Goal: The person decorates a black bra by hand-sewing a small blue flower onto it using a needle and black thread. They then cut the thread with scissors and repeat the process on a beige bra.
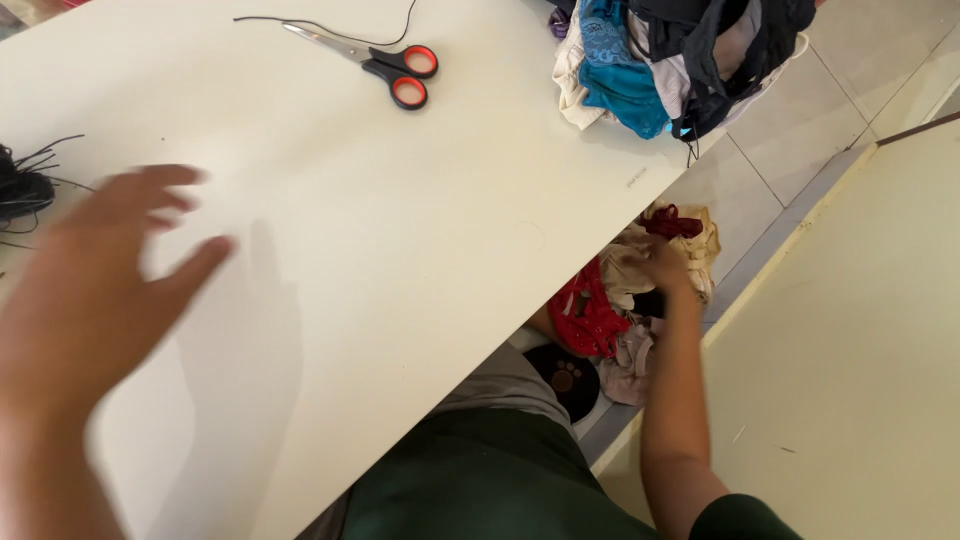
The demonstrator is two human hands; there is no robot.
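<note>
Garments on the floor: soft, light; my right hand grips a fold, left hand spread above the bench.

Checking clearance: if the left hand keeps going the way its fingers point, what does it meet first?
Mostly bare white table. The blurred left hand points up-right; the scissors lie roughly on that line, though height above the table is unclear.
</note>
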